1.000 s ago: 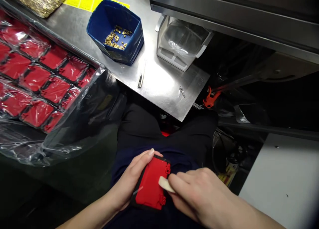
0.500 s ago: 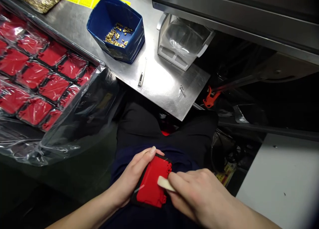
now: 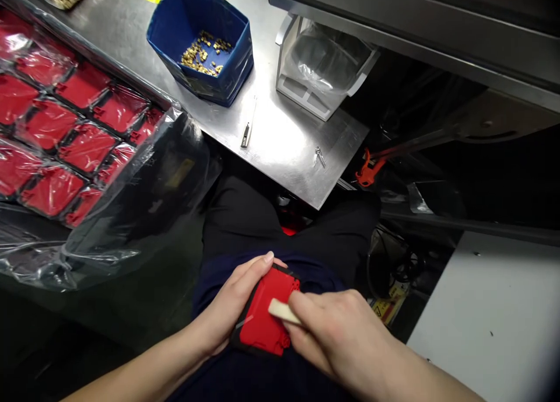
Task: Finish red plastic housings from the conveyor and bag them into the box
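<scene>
Over my lap, my left hand [image 3: 238, 300] is closed round the left edge of a red plastic part with a black rim [image 3: 266, 311], its thumb along the top. My right hand [image 3: 336, 326] grips a cream-coloured flat strip [image 3: 281, 310], whose blunt end sticks out past the thumb over the red face. Whether the strip touches that face I cannot tell. Small clips or hinge lugs line the part's right edge, partly hidden by my right fingers. What the strip is made of does not show clearly.
A plastic-lined box of similar red parts [image 3: 48, 125] stands at left. On the steel bench [image 3: 289, 168] are a blue bin [image 3: 238, 78] with small brass pieces, a cutter knife [image 3: 245, 135], small metal pins [image 3: 319, 156] and a white bin [image 3: 301, 98]. A white surface [image 3: 472, 308] lies at right.
My right hand and the cream strip have shifted slightly left and up over the red part. My left hand keeps its hold. The whole view has moved a little.
</scene>
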`<state>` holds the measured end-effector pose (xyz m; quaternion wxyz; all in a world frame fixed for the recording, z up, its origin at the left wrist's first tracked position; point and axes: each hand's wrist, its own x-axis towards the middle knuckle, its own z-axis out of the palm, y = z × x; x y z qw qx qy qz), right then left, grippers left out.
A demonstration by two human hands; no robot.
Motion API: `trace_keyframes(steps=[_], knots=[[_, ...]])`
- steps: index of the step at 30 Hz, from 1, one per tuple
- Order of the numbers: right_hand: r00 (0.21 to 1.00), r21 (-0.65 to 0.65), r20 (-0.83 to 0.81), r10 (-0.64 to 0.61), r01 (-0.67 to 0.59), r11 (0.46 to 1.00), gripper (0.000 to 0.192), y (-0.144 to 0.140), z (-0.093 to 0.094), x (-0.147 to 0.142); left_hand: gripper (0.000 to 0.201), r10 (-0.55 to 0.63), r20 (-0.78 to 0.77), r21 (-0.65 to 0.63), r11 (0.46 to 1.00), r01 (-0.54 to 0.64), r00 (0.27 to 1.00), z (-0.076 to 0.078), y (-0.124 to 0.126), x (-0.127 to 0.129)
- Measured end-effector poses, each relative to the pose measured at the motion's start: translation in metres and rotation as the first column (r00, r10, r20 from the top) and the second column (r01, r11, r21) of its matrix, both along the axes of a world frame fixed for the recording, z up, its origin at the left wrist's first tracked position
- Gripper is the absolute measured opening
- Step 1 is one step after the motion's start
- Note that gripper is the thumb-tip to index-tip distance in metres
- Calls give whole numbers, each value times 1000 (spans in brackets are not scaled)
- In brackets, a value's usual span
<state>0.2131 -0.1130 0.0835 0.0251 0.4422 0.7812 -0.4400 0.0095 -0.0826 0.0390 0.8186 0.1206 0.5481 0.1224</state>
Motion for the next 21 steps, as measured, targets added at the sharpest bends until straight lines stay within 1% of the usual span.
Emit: trace_keyframes(steps=[2, 6, 8, 10, 11, 14, 15, 19, 21], knots=[[999, -32, 27, -30, 31, 999, 16, 1, 0, 1, 49, -8, 16, -25, 1000, 9, 1000, 0, 1, 0], [999, -20, -42, 15, -16, 1000, 17, 3, 0, 0, 48, -19, -7, 21, 1000, 20, 1000, 0, 2, 1], [1000, -27, -12, 2, -3, 1000, 17, 5, -1, 0, 49, -9, 5, -12, 1000, 9, 1000, 0, 2, 1], [999, -72, 29, -38, 40, 997, 16, 7, -1, 0, 50, 0, 26, -66, 998, 1, 1000, -1, 1, 1], [999, -93, 20, -45, 47, 995, 16, 7, -1, 0, 49, 3, 27, -76, 997, -1, 1000, -1, 1, 1], [998, -131, -46, -38, 31, 991, 15, 9, 0, 0, 48, 5, 15, -54, 999, -4, 1000, -3, 0, 0], [998, -140, -43, -42, 36, 990, 15, 9, 0, 1, 48, 8, 15, -53, 999, -7, 1000, -4, 0, 0], [992, -161, 59, -108, 116, 980, 17, 9, 1, 3, 45, 18, 38, -98, 995, -14, 999, -7, -1, -1], [995, -140, 18, -96, 97, 985, 17, 9, 2, 4, 46, 14, 46, -103, 995, -9, 999, -7, 0, -1]])
